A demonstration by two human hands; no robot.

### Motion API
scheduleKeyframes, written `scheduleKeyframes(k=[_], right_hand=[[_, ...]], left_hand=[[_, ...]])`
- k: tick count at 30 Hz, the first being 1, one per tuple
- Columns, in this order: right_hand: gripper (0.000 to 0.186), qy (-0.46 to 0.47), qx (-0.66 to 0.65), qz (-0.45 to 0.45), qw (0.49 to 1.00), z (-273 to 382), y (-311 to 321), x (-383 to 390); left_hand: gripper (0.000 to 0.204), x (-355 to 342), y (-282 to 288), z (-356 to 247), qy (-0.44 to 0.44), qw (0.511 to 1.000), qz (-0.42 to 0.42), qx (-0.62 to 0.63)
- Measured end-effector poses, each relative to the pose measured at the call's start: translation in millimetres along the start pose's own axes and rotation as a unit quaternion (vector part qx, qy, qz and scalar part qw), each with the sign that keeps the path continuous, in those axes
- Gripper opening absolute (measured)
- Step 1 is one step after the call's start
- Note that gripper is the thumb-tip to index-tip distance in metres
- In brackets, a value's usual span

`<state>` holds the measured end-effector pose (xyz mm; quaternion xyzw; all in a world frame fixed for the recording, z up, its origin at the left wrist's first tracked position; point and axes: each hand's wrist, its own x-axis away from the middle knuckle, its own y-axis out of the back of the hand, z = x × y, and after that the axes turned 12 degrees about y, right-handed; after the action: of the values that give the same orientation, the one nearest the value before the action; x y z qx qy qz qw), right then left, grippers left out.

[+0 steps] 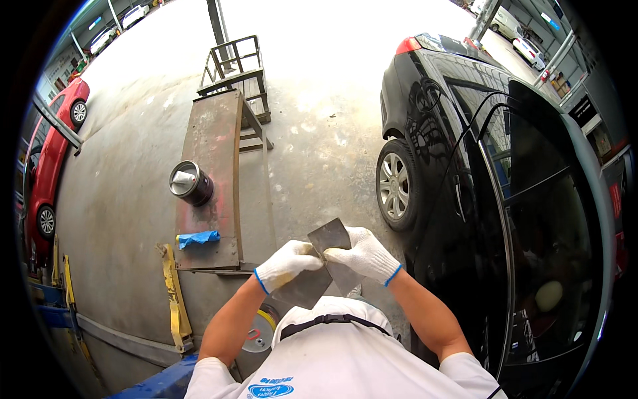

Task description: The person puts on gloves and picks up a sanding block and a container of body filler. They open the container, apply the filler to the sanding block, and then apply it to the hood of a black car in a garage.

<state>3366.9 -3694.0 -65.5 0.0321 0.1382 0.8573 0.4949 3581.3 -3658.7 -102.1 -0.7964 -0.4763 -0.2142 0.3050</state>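
On rusty bench (pixel 214 143), open tin (pixel 191 182), probably pale putty inside.

We hold two scrapers (pixel 330 239) crossed between our hands at centre. At ten o'clock a can (pixel 191 182) and a rag (pixel 198 238) sit on the bench (pixel 216 139); a stand (pixel 238 70) behind it at twelve. A car (pixel 478 186) fills three o'clock, another car (pixel 50 153) at nine.

Both gloved hands, left hand (pixel 287 263) and right hand (pixel 363 254), grip 2 flat grey scrapers (pixel 329 236); black car (pixel 478 193) right of them, open tin (pixel 191 182) ahead-left.
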Motion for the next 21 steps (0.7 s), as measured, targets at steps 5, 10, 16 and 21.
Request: scheduleKeyframes(k=[5,10,16,21], right_hand=[[0.018,-0.106,-0.218,-0.182,0.953,-29,19,-3],[0.023,-0.125,-0.239,-0.298,0.916,-30,-17,-4],[0.024,-0.104,-0.107,-0.328,0.933,-32,-50,11],[0.013,-0.077,-0.125,-0.280,0.949,-36,-56,14]], left_hand=[[0.037,1,-4,1,-0.012,0.882,0.062,0.468],[0.051,-17,-56,22,-0.237,0.934,-0.254,0.084],[0.041,-15,-62,23,-0.308,0.878,-0.366,0.024],[0.026,9,-56,11,-0.230,0.885,-0.368,-0.168]])
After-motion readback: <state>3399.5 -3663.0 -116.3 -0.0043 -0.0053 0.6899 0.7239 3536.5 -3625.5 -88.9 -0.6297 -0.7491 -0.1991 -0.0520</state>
